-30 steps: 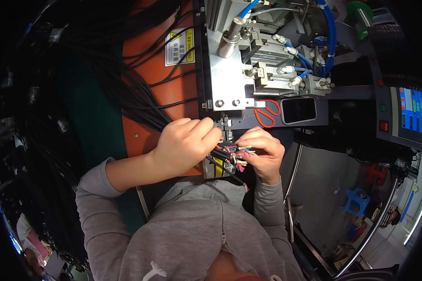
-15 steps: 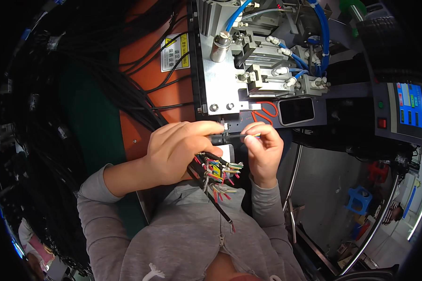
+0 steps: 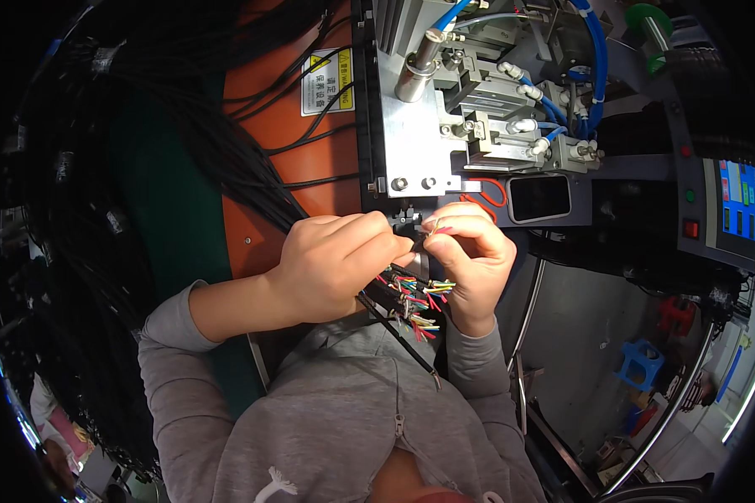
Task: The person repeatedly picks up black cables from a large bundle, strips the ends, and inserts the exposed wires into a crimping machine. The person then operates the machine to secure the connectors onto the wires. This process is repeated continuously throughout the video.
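My left hand (image 3: pixel 335 264) is closed around a bundle of black cables (image 3: pixel 398 331). Several stripped ends with thin coloured wires (image 3: pixel 415 298) fan out below its fingers, and one longer cable hangs lower over my lap. Facing it, the thumb and forefinger of my right hand (image 3: pixel 478 264) pinch the thin coloured wires at one black cable's end. The fingertips of both hands almost meet, so part of that cable is hidden. Just beyond them is a small metal fixture (image 3: pixel 406 216) at the front of the machine (image 3: pixel 415 151).
Pneumatic cylinders with blue hoses (image 3: pixel 596 67) fill the far side. Orange-handled scissors (image 3: pixel 491 194) and a phone (image 3: pixel 539 199) lie right of the metal plate. Long black cables (image 3: pixel 218 151) drape across the orange surface (image 3: pixel 264 226) at left. A control screen (image 3: pixel 740 205) stands far right.
My hands have come closer together, and the right fingers now pinch the wires upright at the cable's end. The whole view has shifted slightly, moving the machine rightward in it.
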Demonstrator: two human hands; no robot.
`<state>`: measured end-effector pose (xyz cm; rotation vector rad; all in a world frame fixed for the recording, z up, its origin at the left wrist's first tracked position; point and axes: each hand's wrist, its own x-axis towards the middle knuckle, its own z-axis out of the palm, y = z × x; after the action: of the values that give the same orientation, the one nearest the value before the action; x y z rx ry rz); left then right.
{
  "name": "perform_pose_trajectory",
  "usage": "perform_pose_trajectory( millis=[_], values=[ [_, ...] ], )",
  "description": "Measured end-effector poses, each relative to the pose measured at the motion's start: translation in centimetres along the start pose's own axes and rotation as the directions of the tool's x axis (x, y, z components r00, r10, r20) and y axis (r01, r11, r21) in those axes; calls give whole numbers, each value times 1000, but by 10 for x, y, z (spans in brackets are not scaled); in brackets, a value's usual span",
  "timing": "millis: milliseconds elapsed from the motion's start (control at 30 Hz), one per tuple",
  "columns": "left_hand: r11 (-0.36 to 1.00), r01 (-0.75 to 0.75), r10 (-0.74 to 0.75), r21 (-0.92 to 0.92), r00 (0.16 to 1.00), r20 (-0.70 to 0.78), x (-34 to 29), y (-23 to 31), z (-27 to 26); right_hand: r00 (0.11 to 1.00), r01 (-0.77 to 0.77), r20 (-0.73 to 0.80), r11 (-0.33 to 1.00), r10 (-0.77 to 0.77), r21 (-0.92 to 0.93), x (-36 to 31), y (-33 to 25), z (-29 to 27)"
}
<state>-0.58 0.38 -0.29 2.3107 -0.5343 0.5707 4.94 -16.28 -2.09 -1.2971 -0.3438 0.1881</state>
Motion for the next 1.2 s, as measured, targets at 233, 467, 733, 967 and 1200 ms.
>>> perform_pose_trajectory(
  millis=[233,467,733,967,1200],
  values=[
    [976,-35,27,216,999,42,-4,5,1,915,396,223,645,-336,-654,-1,-12,-3],
    [973,-86,89,214,996,-6,-9,0,12,982,-183,16,964,190,-192,-8,-2,-22],
    [963,-105,108,247,994,0,-7,0,13,981,16,167,820,97,-573,2,-20,-16],
    [960,-114,108,256,994,36,-9,0,13,919,-316,169,922,356,-223,3,-11,-34],
    [919,-60,11,390,992,126,-8,1,20,983,178,160,705,-92,-687,3,12,-16]
  ],
)
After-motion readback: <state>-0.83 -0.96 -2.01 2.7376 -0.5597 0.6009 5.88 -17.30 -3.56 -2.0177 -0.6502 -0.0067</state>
